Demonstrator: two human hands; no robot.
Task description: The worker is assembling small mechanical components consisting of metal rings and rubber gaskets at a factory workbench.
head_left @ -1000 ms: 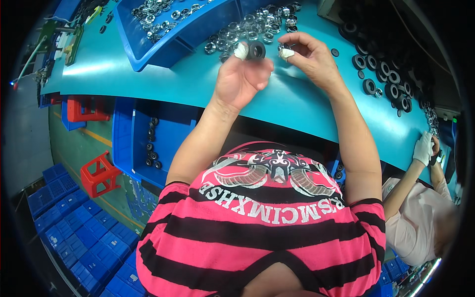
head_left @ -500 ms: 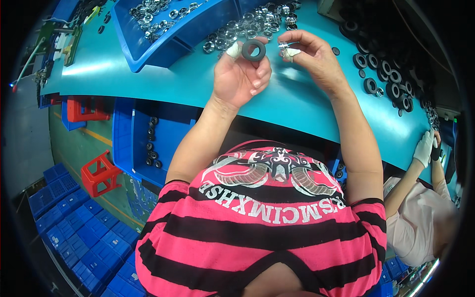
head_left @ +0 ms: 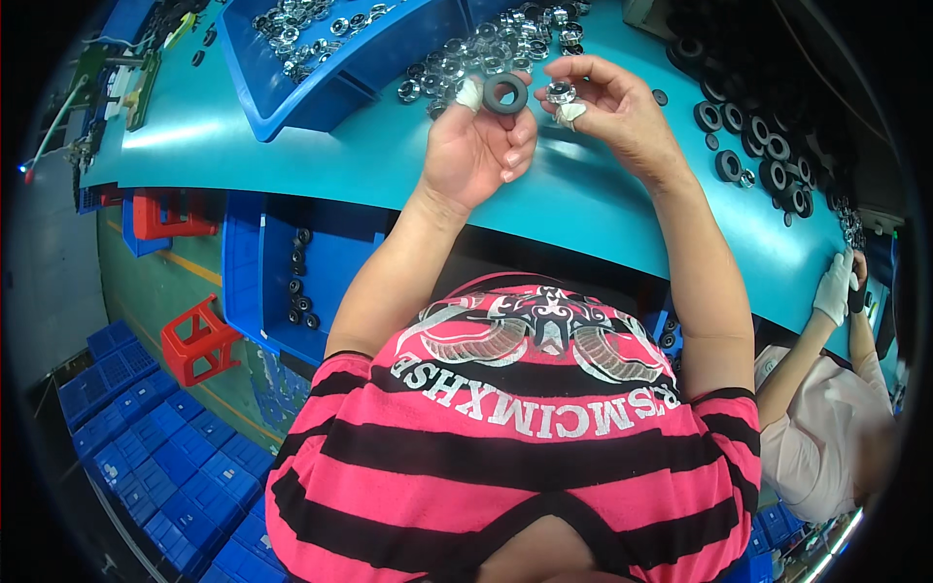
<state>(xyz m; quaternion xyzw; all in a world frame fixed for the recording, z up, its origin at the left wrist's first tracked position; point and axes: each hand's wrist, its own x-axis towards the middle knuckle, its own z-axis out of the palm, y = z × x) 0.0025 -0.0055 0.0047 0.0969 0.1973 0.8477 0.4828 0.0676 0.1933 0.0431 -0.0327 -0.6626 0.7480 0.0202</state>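
While we look down over the teal-topped desk (head_left: 292, 146), our left hand (head_left: 478, 146) pinches a flat black rubber ring (head_left: 506, 93) upright between its fingertips, the grip closed on the ring's lower edge. Just beside that ring, our right hand (head_left: 612, 112) holds a small shiny metal fitting (head_left: 561, 92) in a narrow fingertip grip. Beyond the ring lies a heap of silvery metal fittings (head_left: 505, 44), next to a blue plastic bin (head_left: 340, 58). Farther off from the ring, loose black rings (head_left: 768, 155) dot the desk.
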